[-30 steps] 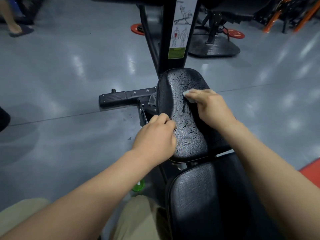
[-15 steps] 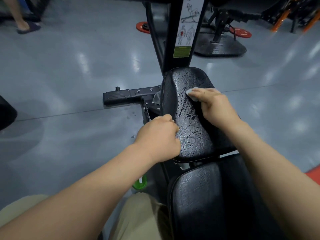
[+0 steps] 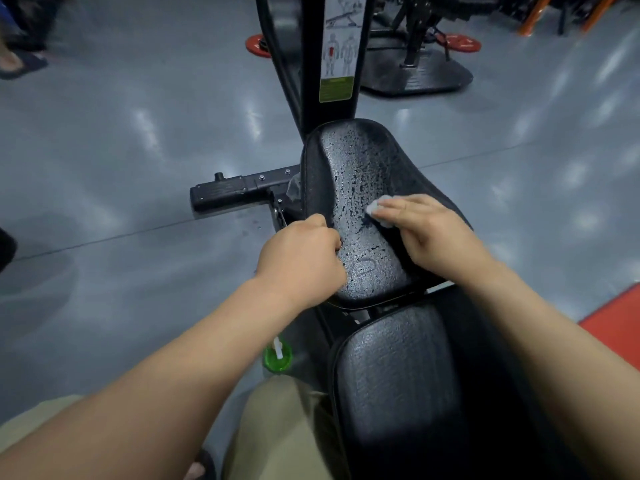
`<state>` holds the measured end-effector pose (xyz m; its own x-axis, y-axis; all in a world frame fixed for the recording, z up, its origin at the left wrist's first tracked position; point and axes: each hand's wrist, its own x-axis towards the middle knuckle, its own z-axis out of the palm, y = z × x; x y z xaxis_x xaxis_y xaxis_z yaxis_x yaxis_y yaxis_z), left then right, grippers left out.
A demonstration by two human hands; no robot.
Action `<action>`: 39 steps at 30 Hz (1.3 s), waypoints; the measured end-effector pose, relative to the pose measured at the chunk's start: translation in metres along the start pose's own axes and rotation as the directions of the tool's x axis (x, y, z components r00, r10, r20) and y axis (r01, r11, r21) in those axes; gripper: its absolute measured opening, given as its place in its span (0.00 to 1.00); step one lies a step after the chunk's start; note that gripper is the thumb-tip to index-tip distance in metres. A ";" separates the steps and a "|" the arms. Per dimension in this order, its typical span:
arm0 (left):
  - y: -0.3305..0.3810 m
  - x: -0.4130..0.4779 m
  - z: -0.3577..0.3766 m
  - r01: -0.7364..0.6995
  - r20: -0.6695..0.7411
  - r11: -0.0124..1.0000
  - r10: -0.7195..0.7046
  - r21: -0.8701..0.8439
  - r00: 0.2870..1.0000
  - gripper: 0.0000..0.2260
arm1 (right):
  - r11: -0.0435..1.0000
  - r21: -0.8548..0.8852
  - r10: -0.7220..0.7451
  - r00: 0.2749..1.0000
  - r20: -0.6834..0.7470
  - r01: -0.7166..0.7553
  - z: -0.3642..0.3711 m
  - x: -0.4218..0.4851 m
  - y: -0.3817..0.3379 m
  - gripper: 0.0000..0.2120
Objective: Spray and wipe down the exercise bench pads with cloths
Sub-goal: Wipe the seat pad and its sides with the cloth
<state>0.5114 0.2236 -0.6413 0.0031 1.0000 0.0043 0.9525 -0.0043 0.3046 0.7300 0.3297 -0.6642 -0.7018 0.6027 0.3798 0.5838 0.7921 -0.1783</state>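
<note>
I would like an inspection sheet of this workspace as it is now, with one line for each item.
Surface: seat pad, black and covered with droplets; no droplets are visible on the back pad below it.
Job's things: white cloth on the seat pad, under the right hand; green bottle on the floor beside the bench frame.
Clutter: nothing seen.
Hands: right hand presses the cloth with straight fingers; left hand is curled at the seat pad's left edge, and what it holds is hidden.
Cables: nothing seen.
Surroundings: grey floor, red weight plates, another person's foot at far left.
</note>
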 end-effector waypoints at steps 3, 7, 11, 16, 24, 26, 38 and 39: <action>0.002 -0.001 0.000 0.002 0.002 1.000 -0.002 0.015 1.000 0.15 | 0.976 -0.007 0.218 0.971 -0.101 -0.220 0.007 0.013 -0.007 0.28; 0.004 -0.002 0.002 0.015 -0.026 1.000 -0.015 0.020 1.000 0.15 | 0.997 0.069 0.016 0.999 0.032 -0.018 0.018 -0.007 -0.041 0.28; 0.006 -0.002 0.002 0.022 -0.043 0.999 -0.021 0.036 0.999 0.14 | 0.995 0.042 0.091 0.996 0.011 -0.092 0.009 -0.029 -0.019 0.24; 0.006 -0.003 0.002 0.018 -0.046 0.999 -0.016 0.031 0.999 0.14 | 0.994 0.083 -0.075 0.995 0.063 0.070 0.009 -0.045 -0.053 0.26; 0.010 -0.010 0.003 0.025 -0.032 0.999 -0.024 0.027 0.999 0.16 | 0.983 0.026 0.182 0.981 -0.062 -0.181 0.002 -0.040 -0.011 0.26; 0.012 -0.011 0.004 0.026 -0.027 0.999 -0.025 0.035 0.999 0.16 | 0.987 0.034 0.156 0.987 -0.045 -0.154 0.006 -0.041 -0.024 0.27; 0.024 -0.001 -0.001 -0.004 0.010 0.999 0.004 0.044 1.000 0.17 | 0.926 0.103 0.373 0.923 -0.093 -0.364 -0.017 -0.055 0.004 0.28; 0.027 0.001 0.000 -0.037 -0.007 0.999 0.037 0.022 0.999 0.17 | 0.901 0.118 0.430 0.897 -0.105 -0.418 -0.021 -0.057 0.003 0.27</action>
<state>0.5368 0.2242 -0.6331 0.0361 0.9991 0.0224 0.9582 -0.0410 0.2830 0.7804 0.2956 -0.6679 -0.3353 0.8710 0.3590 0.7713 0.4726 -0.4263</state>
